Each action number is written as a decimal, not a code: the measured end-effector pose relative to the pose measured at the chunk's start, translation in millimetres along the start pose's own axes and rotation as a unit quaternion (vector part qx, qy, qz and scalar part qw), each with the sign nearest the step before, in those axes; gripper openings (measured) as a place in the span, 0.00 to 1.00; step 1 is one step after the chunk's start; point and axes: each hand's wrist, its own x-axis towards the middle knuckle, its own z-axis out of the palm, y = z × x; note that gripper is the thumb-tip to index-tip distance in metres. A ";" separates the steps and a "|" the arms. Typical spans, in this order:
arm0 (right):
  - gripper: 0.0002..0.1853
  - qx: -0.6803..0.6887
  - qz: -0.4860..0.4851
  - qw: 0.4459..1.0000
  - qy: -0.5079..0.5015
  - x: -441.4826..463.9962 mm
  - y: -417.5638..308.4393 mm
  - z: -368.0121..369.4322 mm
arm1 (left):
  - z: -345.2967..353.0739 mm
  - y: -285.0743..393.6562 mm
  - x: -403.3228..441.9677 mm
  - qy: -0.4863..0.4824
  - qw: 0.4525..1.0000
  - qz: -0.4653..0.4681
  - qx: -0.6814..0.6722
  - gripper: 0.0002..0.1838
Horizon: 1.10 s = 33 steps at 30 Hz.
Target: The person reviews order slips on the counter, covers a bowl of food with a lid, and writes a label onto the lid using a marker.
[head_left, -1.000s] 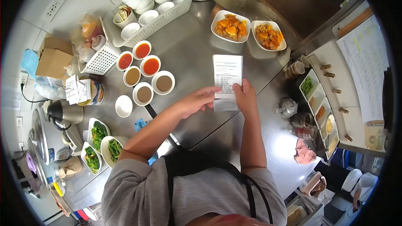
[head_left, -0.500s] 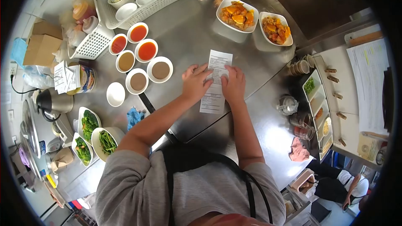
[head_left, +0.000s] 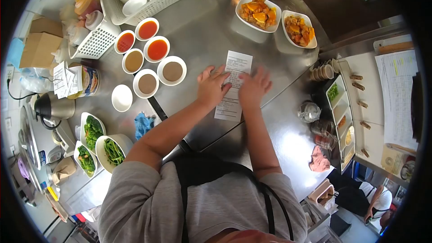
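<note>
A long printed paper slip [head_left: 231, 92] lies unfolded on the steel table between my hands. My left hand [head_left: 211, 84] rests with spread fingers on its left edge. At the slip's right edge is my right hand [head_left: 255, 87], its fingers apart and slightly blurred, holding nothing. Left of my hands stand several small bowls of sauce, among them a red one [head_left: 157, 50] and a brown one [head_left: 172, 71], plus an empty white bowl [head_left: 122, 98]. Two white dishes of orange-topped food, one larger [head_left: 258, 12] and one smaller [head_left: 299, 29], sit beyond the slip.
Bowls of green vegetables [head_left: 112, 151] and a blue cloth [head_left: 144, 126] are at the left. A white basket [head_left: 166, 1] holds bowls at the back. On the right are glass jars [head_left: 309, 111], a topping tray [head_left: 340, 108] and a pink cloth [head_left: 319, 159]. Another person [head_left: 375, 202] is at lower right.
The slip was held up folded in both hands; now it lies unfolded on the table. My hands have opened and spread beside it. The view has shifted slightly.
</note>
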 end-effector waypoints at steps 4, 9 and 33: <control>0.06 -0.022 0.048 0.999 0.013 -4.0 15.0 -24.0 | -0.4 -0.5 0.0 0.004 1.000 0.002 -0.009 0.20; 0.08 0.020 0.012 1.000 0.011 -22.1 6.0 -16.2 | -2.1 0.4 -0.9 0.006 1.000 0.005 -0.013 0.21; 0.07 0.090 0.009 0.995 0.031 -27.9 15.4 -6.5 | 6.7 -2.8 -1.0 0.034 0.998 -0.043 -0.014 0.05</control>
